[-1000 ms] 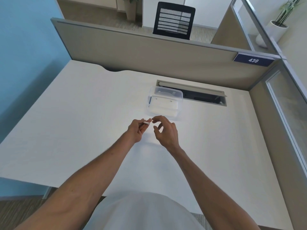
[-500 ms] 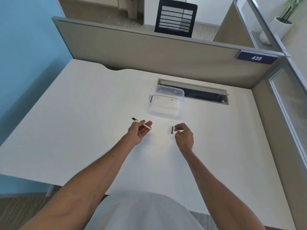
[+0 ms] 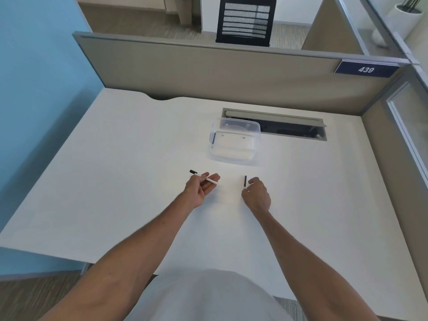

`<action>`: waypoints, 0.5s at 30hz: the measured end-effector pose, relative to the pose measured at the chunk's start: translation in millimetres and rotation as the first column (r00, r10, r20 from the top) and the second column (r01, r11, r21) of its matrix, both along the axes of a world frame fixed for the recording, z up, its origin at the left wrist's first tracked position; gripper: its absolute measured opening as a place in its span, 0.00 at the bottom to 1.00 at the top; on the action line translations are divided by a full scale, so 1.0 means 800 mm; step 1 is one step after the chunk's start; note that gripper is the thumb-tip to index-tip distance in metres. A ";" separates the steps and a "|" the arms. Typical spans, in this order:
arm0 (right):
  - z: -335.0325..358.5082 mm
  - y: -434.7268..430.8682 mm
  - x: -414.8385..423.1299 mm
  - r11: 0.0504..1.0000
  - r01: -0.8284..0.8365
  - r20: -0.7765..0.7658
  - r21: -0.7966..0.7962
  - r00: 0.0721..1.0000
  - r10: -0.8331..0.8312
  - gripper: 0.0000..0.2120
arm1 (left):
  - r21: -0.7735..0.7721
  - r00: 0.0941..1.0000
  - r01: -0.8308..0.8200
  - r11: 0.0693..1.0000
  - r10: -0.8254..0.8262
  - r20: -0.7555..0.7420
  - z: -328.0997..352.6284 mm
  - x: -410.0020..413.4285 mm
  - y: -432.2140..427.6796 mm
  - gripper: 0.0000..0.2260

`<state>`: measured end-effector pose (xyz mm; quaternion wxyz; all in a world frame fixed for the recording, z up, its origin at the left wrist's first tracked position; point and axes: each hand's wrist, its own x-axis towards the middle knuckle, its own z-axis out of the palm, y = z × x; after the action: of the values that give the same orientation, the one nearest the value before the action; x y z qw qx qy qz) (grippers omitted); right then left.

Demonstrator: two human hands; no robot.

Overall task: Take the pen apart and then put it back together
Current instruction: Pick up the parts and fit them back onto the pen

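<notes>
I look down over a white desk (image 3: pixel 115 181) with both bare forearms stretched out ahead of me. My left hand (image 3: pixel 200 187) lies palm up, fingers loosely curled around the pen body (image 3: pixel 203 177), a thin white barrel with a black end; its long axis runs across the view, black end pointing up and left, white end down and right toward the other hand. My right hand (image 3: pixel 256 194) is closed in a pinch on the pen cap (image 3: pixel 245 181), a short black piece held nearly upright just above the desk, well apart from the barrel. A clear plastic container (image 3: pixel 234 141) sits beyond both hands, near an open cable slot in the desk. I judge the taking-apart step to be underway, with the cap off. The next move likely calls for setting the cap down and freeing the right fingers to pull or unscrew further parts from the barrel.
</notes>
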<state>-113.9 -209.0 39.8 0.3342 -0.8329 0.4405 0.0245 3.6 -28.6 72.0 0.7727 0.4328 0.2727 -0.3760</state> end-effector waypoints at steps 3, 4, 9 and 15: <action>-0.002 0.003 0.007 1.000 -0.006 -0.023 -0.022 1.000 0.005 0.19 | 0.014 1.000 0.029 0.999 -0.029 -0.007 -0.003 -0.003 -0.001 0.11; -0.003 0.003 0.008 0.999 -0.011 -0.023 -0.035 1.000 0.010 0.19 | 0.014 0.999 0.037 0.999 -0.037 -0.012 -0.005 -0.004 -0.003 0.10; -0.010 0.001 0.018 0.993 -0.032 -0.043 -0.113 0.999 0.027 0.16 | 0.032 0.996 0.082 0.996 -0.083 0.013 -0.003 0.001 -0.009 0.09; -0.014 -0.002 0.022 0.991 -0.033 -0.069 -0.128 0.997 0.024 0.09 | -0.002 0.999 0.024 1.000 -0.024 0.037 0.000 0.012 -0.011 0.08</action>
<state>-96.7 -210.6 28.5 0.2639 -0.8576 0.4404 0.0288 13.0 -37.0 72.1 0.7735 0.4421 0.2526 -0.3773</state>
